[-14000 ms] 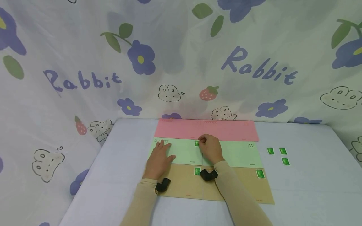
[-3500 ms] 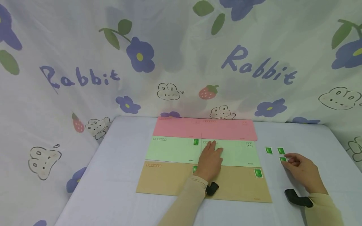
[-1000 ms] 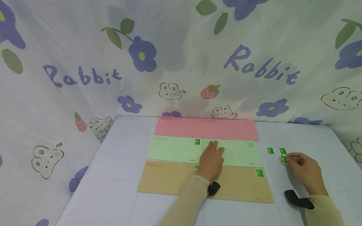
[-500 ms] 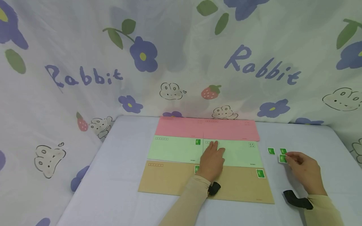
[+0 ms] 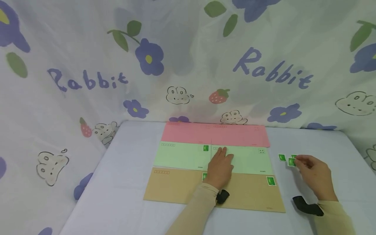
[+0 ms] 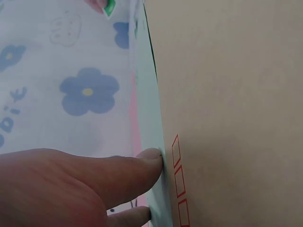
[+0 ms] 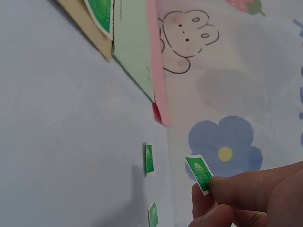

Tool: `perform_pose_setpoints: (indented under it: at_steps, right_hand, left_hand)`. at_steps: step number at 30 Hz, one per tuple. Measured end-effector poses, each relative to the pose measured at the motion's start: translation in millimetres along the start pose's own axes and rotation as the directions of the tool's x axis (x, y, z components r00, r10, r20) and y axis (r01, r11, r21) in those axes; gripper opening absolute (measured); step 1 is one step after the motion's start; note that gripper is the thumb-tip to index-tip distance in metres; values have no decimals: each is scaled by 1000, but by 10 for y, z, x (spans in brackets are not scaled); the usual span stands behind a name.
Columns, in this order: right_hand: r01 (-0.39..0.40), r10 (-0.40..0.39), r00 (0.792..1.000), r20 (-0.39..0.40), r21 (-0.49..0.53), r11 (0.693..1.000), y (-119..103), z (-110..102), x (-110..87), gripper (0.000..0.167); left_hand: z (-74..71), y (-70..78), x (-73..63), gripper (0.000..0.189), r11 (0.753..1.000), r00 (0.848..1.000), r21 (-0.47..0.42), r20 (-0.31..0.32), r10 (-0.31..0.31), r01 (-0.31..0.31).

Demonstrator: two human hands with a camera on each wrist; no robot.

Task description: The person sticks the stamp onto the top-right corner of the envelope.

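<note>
My left hand (image 5: 219, 169) rests with extended fingers on the right-hand green envelope (image 5: 249, 160), which has a printed four-dot square at its upper right corner. In the left wrist view the thumb (image 6: 128, 175) lies by the edge of a brown envelope (image 6: 227, 94). To the right of the envelopes, my right hand (image 5: 315, 176) pinches a green postage stamp (image 5: 291, 162) between thumb and finger. The right wrist view shows this stamp (image 7: 200, 172) held up off the table. A loose stamp (image 5: 282, 157) lies nearby, and another (image 5: 293, 156) is partly hidden behind the held one.
Pink envelopes (image 5: 188, 132) lie at the back, brown ones (image 5: 173, 186) in front. Stamps sit on the left green envelope (image 5: 206, 148), the right brown one (image 5: 271, 181) and, partly covered by my left hand, the left brown one. A patterned cloth (image 5: 188, 58) hangs behind the table.
Since the oldest frame, my left hand has moved onto the right green envelope and my right hand to the loose stamps. The right hand has picked up the nearest stamp and raised it slightly leftward.
</note>
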State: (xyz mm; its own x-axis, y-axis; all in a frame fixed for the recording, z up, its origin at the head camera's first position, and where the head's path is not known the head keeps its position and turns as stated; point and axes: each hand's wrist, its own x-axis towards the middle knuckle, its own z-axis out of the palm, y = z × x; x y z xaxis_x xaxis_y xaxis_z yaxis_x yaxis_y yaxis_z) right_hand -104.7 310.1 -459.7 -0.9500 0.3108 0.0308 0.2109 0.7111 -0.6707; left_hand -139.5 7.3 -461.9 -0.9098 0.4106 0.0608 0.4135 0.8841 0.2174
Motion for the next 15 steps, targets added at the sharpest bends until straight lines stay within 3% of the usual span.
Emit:
perform_pose_setpoints:
  at_steps: [15]
  right_hand:
    - [47, -47, 999, -22, 13, 999, -138, 85, 53, 36]
  left_hand:
    - [5, -4, -6, 36, 1000, 1000, 8, -5, 5, -5]
